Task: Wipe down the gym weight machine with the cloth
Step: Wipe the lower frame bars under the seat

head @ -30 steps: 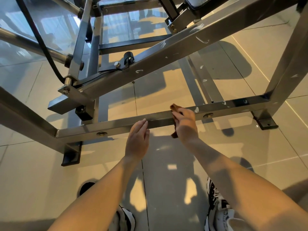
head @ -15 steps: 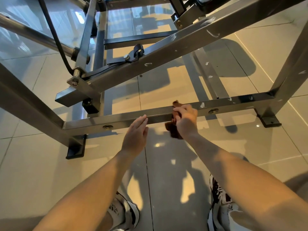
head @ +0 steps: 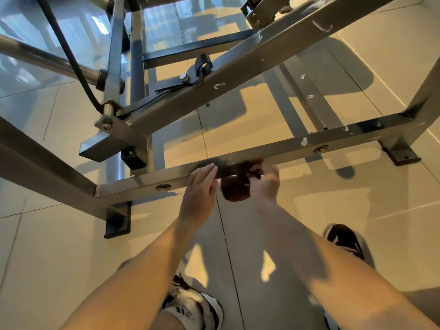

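Right hand (head: pixel 264 182) grips a dark brown bunched cloth (head: pixel 235 190), fingers curled round it. The cloth is pressed against the low grey steel square-tube crossbar (head: pixel 285 151) of the gym weight machine frame, and part of it hangs below the bar. There's motion blur there, so I can't tell the exact finger placement. Left hand (head: pixel 200 189) is released: fingers straight and together, tips resting on the crossbar's front face just left of the cloth, holding nothing. There are two bolts on the same bar: left bolt head (head: pixel 163 187) beyond the left hand, right bolt head (head: pixel 320 149) well past the right hand. A long diagonal grey steel beam (head: pixel 238 67) with white scuff marks crosses above. A black cable (head: pixel 69 55) runs down to a pivot at upper left. A black foot bracket (head: pixel 117 220) sits on the glossy beige floor tiles (head: pixel 59 258) under the bar's left corner. Black-and-white sneakers are at the bottom: left sneaker (head: pixel 197 308), right sneaker (head: pixel 345 241).
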Available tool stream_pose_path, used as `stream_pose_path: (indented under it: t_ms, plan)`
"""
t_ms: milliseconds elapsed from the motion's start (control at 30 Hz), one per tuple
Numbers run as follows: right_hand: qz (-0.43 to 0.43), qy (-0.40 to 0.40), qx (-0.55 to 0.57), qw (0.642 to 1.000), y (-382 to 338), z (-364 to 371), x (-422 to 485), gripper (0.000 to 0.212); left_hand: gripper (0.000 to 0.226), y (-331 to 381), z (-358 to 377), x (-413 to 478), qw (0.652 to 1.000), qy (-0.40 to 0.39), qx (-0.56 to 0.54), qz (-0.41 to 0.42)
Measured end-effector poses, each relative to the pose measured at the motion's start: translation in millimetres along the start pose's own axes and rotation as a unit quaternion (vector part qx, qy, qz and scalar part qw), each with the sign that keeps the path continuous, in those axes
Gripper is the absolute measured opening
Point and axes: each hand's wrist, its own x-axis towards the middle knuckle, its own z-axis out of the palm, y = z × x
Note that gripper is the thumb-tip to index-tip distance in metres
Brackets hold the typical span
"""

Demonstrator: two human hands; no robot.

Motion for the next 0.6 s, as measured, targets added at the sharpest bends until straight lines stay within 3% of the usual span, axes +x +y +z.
stream_pose_path:
  t_ms: [33,100,267,367,500,600]
  plan:
    - [0.062,0.028,0.037,0.997,4,-3,5,0.021,0.044,-2,1,0,1.000,0.001,0.002,0.003]
    - [0.105,0.054,0.086,0.989,2,1,6,0.021,0.048,-4,3,-1,1.000,0.004,0.006,0.004]
    - [0.019,-0.043,0.113,0.993,-22,37,-36,0.017,0.054,-1,7,-2,1.000,0.003,-0.004,-0.023]
    - [0.030,-0.078,0.122,0.989,-22,36,-34,0.014,0.054,-3,5,-2,1.000,-0.002,-0.006,-0.021]
    - [0.211,0.041,0.227,0.950,-18,27,-22,0.018,0.053,-7,1,-3,1.000,-0.007,0.000,0.001]
    - [0.217,0.062,0.247,0.942,-29,38,-30,0.019,0.052,-12,0,-2,1.000,-0.013,0.000,0.008]
